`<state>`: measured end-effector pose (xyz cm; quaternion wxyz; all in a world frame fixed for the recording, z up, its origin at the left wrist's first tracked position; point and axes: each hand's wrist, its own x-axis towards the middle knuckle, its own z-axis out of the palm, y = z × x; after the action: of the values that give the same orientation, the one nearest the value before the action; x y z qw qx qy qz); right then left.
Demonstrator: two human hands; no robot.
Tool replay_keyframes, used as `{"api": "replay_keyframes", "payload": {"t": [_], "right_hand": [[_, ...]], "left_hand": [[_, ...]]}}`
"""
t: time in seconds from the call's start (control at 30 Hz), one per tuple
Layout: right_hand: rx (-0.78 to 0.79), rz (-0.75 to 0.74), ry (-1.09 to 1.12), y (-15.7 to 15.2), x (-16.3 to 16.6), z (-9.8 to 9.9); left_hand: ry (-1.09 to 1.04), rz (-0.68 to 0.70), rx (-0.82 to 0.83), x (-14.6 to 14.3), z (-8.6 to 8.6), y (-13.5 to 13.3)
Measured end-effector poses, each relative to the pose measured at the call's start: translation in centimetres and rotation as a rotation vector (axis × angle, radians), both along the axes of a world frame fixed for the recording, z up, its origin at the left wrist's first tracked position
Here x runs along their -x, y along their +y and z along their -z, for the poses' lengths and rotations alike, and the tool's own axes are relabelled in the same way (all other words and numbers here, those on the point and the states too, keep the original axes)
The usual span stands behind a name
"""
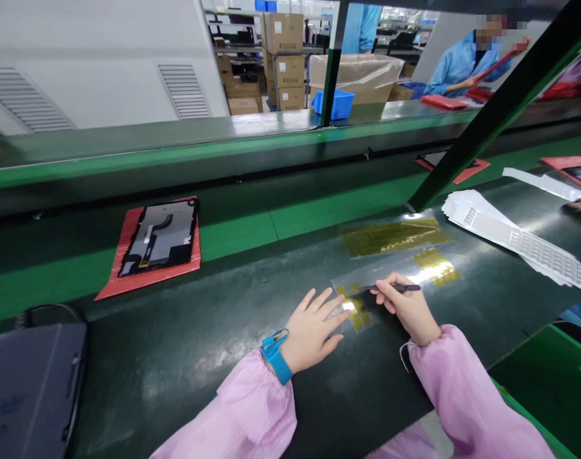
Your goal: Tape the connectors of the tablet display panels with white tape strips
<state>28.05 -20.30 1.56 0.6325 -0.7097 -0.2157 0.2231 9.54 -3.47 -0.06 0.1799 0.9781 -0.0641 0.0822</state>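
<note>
My left hand lies flat with fingers spread, its fingertips on the left end of a clear sheet of amber tape pieces. A blue wrist strap circles that wrist. In my right hand a pair of dark tweezers is pinched, its tip pointing left over the same sheet; whether the tip grips a piece is too small to tell. More amber pieces sit at the sheet's right end. Just behind lies a second amber sheet.
A screen panel rests on a red sheet on the green belt. White label sheets are fanned at right. A dark device stands at left; a slanted post crosses the right. A person works across the line.
</note>
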Motion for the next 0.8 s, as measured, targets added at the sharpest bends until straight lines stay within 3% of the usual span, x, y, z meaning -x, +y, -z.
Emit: {"api": "replay_keyframes", "payload": {"t": [0.3,0.5,0.67,0.8], "right_hand": [[-0.169,-0.054,0.045,2.7,2.1,0.5],[-0.236,-0.059,0.118,4.5,3.2,-0.3],[-0.204,-0.084,0.153,3.7,3.7,-0.4],[-0.107,-0.043,0.193,1.7,2.0,1.7]], "left_hand": [[-0.032,-0.084,0.093,0.6,0.4,0.1],[-0.128,-0.176,0.239,3.2,0.3,2.0],[-0.187,-0.385,0.341,9.0,-0.5,4.0],[-0.266,-0.682,0.486,16.5,-1.2,3.8]]}}
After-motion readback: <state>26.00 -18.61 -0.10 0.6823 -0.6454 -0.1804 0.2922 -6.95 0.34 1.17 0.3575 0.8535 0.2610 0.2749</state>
